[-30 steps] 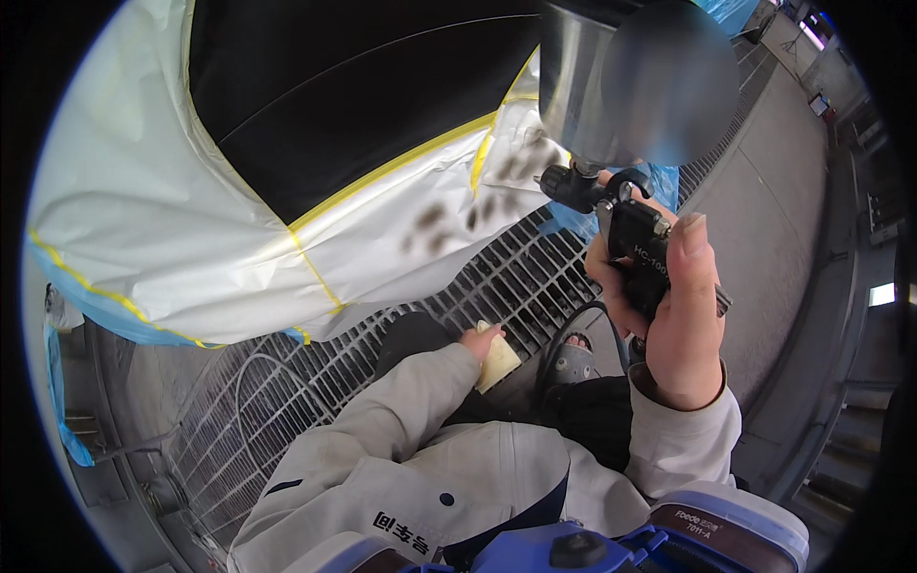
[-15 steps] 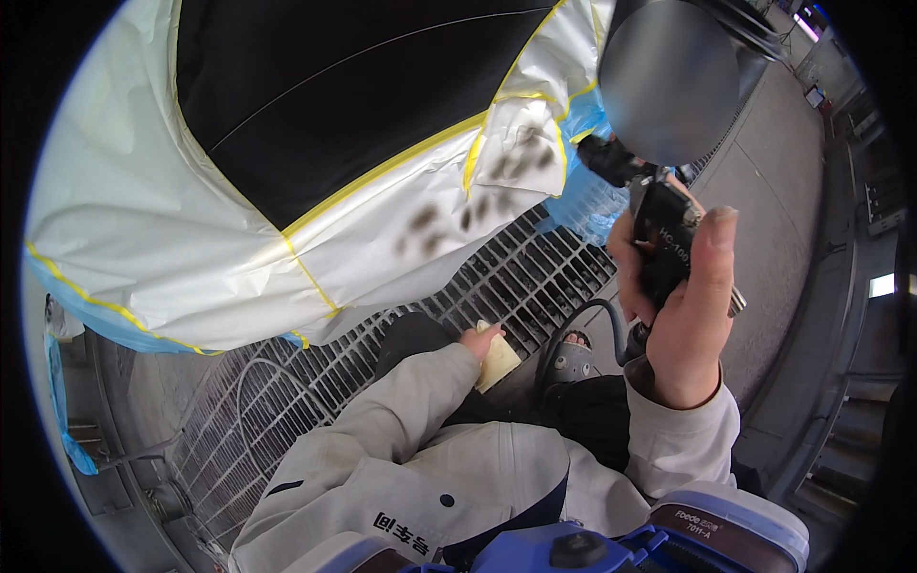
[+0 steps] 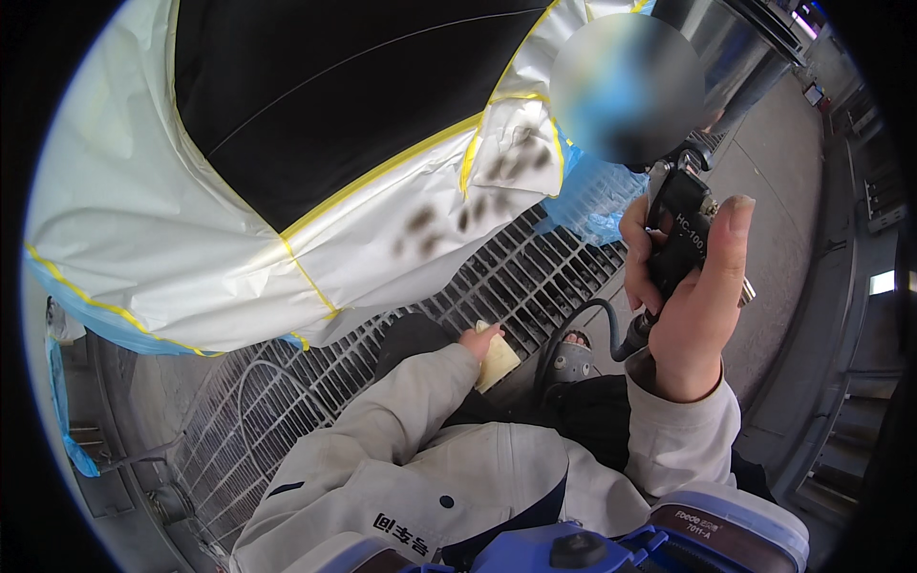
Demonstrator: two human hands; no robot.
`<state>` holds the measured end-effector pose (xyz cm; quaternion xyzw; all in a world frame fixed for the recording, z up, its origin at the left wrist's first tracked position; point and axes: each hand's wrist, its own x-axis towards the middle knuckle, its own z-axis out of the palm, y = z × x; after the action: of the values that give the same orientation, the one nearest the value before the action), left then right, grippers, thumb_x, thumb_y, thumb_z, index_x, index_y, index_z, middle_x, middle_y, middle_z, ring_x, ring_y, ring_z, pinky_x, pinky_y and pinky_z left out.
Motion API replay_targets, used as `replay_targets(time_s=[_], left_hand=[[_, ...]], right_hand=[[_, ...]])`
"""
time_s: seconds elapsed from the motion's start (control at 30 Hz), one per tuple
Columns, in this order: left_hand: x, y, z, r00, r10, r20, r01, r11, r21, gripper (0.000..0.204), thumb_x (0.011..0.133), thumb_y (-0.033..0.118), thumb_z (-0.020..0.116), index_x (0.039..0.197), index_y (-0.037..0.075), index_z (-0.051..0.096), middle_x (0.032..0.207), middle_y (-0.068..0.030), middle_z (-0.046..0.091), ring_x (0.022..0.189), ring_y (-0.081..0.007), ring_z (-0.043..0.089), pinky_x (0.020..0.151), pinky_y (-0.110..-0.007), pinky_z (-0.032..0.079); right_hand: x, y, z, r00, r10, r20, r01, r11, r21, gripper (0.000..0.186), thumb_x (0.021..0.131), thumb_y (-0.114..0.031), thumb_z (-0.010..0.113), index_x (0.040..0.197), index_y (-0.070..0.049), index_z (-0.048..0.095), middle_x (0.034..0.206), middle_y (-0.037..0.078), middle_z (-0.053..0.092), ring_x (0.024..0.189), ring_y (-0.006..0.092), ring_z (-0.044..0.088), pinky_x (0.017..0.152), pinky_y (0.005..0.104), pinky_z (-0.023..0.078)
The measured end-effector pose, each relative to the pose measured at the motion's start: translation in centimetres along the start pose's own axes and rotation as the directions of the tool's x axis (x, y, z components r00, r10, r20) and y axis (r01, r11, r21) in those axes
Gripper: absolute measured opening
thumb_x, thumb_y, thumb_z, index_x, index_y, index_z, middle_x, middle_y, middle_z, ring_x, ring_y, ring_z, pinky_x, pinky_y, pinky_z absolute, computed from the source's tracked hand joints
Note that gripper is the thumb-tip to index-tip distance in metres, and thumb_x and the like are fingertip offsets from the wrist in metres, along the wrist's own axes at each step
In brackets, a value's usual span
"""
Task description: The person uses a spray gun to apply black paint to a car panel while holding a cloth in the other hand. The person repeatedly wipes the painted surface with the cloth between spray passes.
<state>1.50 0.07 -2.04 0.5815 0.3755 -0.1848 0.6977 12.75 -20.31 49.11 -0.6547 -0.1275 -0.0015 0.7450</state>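
Observation:
My right hand (image 3: 702,310) is wrapped round a black spray gun (image 3: 680,224), its thumb pointing up along the side. A shiny metal cup (image 3: 750,62) sits at the gun's upper end, and a grey hose (image 3: 611,320) runs from the grip's foot. A round blurred patch hides part of the cup. Low by my knee, my left hand (image 3: 475,344) is closed on a pale yellow cloth (image 3: 499,361). Ahead lies a black panel (image 3: 334,105) framed by white masking sheet (image 3: 124,210) and yellow tape. Dark smudges mark the sheet between the panel and the gun.
Beneath me is a metal floor grating (image 3: 535,277), with grey concrete floor (image 3: 764,191) to the right. Blue plastic film (image 3: 597,196) hangs under the sheet's right end. My foot in a grey clog (image 3: 573,363) stands beside the hose. A respirator (image 3: 726,525) fills the lower edge.
My right hand has shifted the spray gun slightly to the right and turned it, and the cup shows more now. The left hand and its cloth have stayed put.

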Motion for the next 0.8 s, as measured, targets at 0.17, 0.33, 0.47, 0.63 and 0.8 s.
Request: replay_targets(time_s=[0.17,0.33,0.47,0.63,0.8], left_hand=[[-0.2,0.1,0.2,1.000,-0.026,-0.003,0.026,0.999,-0.028,0.042,0.097,0.046,0.076,0.099,0.005,0.085,0.095,-0.0109,0.080,0.081,-0.0211,0.072,0.079,-0.037,0.056],[-0.3,0.1,0.4,1.000,-0.007,0.011,0.007,0.999,-0.035,0.043,0.098,0.045,0.076,0.101,0.003,0.084,0.096,-0.0104,0.080,0.082,-0.0209,0.072,0.080,-0.037,0.056],[-0.1,0.2,0.2,1.000,-0.024,0.003,0.024,1.000,0.003,0.042,0.098,0.045,0.075,0.101,0.003,0.084,0.098,-0.0104,0.080,0.083,-0.0206,0.072,0.081,-0.037,0.056],[-0.5,0.4,0.0,1.000,-0.017,0.015,0.018,1.000,-0.004,0.040,0.099,0.044,0.074,0.102,0.005,0.084,0.099,-0.0101,0.080,0.085,-0.0205,0.072,0.081,-0.036,0.056],[-1.2,0.9,0.1,0.999,-0.029,0.026,0.030,0.999,-0.018,0.039,0.100,0.042,0.073,0.103,0.005,0.084,0.099,-0.0098,0.080,0.086,-0.0211,0.073,0.081,-0.037,0.056]], right_hand=[[0.0,-0.2,-0.4,0.992,0.009,0.129,-0.010,1.000,0.001,0.068,0.111,-0.062,0.040,0.109,0.000,0.067,0.072,-0.002,0.056,0.053,0.0023,0.042,0.049,0.0217,0.029],[0.1,-0.1,-0.7,0.979,0.073,0.192,-0.075,0.997,0.006,0.068,0.112,-0.061,0.039,0.106,0.001,0.066,0.070,-0.002,0.055,0.052,0.0029,0.041,0.048,0.0220,0.029],[0.3,0.1,-0.7,0.998,0.012,0.069,-0.014,0.999,0.040,0.070,0.112,-0.062,0.037,0.108,0.001,0.067,0.071,-0.001,0.055,0.052,0.0037,0.042,0.048,0.0219,0.030],[0.1,-0.2,-0.9,0.999,0.011,0.041,-0.013,0.999,0.048,0.071,0.112,-0.063,0.036,0.111,0.001,0.067,0.073,0.000,0.055,0.052,0.0040,0.042,0.048,0.0214,0.031],[0.2,-0.3,-0.9,0.987,0.089,0.132,-0.102,0.990,0.094,0.069,0.112,-0.062,0.037,0.104,0.001,0.066,0.072,0.000,0.056,0.053,0.0038,0.043,0.048,0.0213,0.031]])
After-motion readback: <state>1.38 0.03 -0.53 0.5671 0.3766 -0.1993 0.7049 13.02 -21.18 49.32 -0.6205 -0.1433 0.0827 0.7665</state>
